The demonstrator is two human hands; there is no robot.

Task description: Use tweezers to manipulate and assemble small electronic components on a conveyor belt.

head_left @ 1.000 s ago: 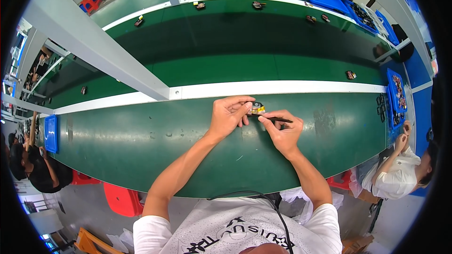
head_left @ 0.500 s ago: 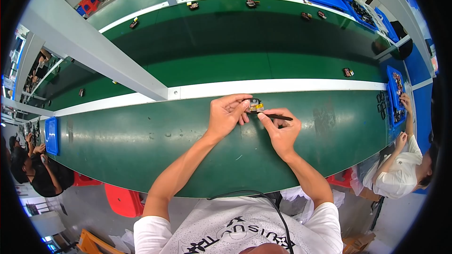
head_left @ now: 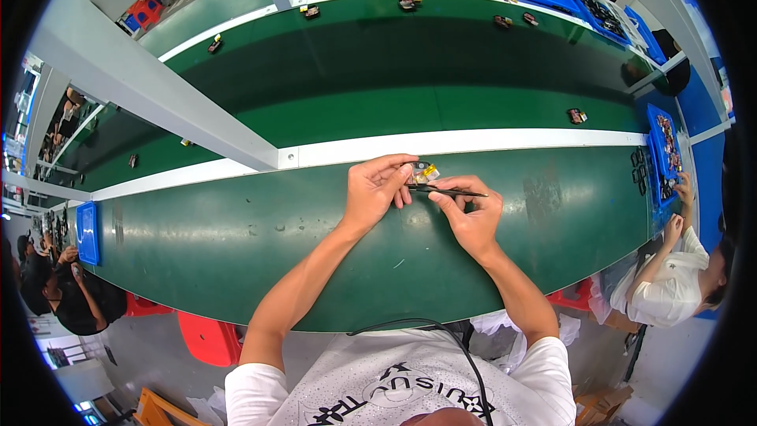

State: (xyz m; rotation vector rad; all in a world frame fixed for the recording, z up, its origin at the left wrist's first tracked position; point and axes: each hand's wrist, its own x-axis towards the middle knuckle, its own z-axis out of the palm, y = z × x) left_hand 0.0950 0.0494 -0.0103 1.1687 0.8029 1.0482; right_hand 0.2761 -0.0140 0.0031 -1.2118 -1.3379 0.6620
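Observation:
Above the green tabletop, my left hand (head_left: 374, 192) grips a small electronic assembly (head_left: 423, 168) between thumb and fingers. The assembly has a dark case edge and a yellow piece on its right side. Closed around a slim black tool that looks like tweezers (head_left: 465, 192), my right hand (head_left: 474, 214) is just to the right. The tool's left end reaches the lower edge of the assembly, close to my left fingertips. Whether it touches or pinches a part is too small to tell.
Beyond a white rail (head_left: 347, 147), a green conveyor belt (head_left: 473, 110) carries several small assemblies (head_left: 577, 116). Blue trays stand at the left end (head_left: 87, 233) and right end (head_left: 654, 130) of my table. A grey post (head_left: 165, 87) slants at left. Co-workers sit on both sides and opposite.
The tool and the assembly have tilted slightly in my hands, and my hands have shifted a little left. Pieces on the belt appear slightly further left.

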